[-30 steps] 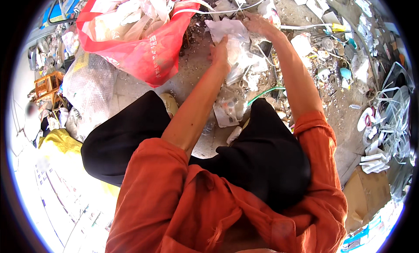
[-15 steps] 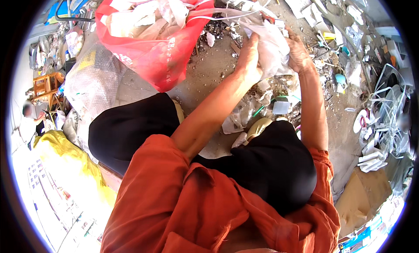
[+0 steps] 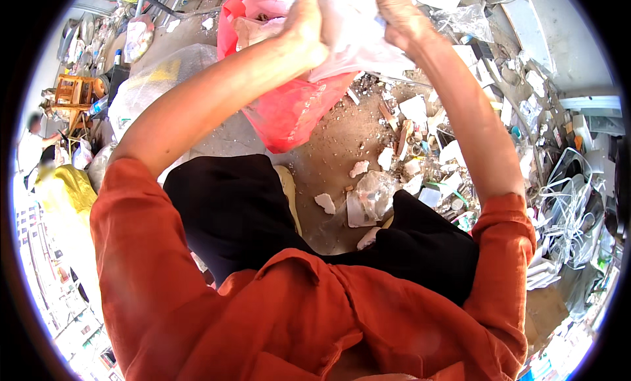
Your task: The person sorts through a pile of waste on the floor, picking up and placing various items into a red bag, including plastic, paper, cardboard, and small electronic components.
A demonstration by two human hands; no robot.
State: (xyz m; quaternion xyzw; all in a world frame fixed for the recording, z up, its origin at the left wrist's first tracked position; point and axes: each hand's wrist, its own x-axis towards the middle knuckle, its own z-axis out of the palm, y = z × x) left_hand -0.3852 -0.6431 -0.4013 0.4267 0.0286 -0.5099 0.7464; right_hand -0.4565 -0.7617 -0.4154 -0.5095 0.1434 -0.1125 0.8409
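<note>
A crumpled, whitish see-through plastic bag (image 3: 351,36) is stretched between my two hands at the upper edge of the view. My left hand (image 3: 306,29) grips its left side, with the fingertips partly cut off by the frame. On the other side my right hand (image 3: 402,18) is closed on it, fingers also partly out of view. Just below and behind stands a red bag (image 3: 289,118), its mouth partly covered by the plastic and my left hand. Pale plastic pieces (image 3: 253,31) show inside the red bag.
Mixed scraps (image 3: 420,141) lie on the dusty floor at right, beside clear plastic film (image 3: 378,193). Bubble wrap (image 3: 151,85) lies at left, near a wooden stool (image 3: 73,98) and a yellow sack (image 3: 62,190). Tangled white straps (image 3: 575,203) lie far right. Another person (image 3: 36,144) is far left.
Both hands have lifted the plastic bag up and to the left, from over the floor scraps to over the red bag. The camera view has shifted too.
</note>
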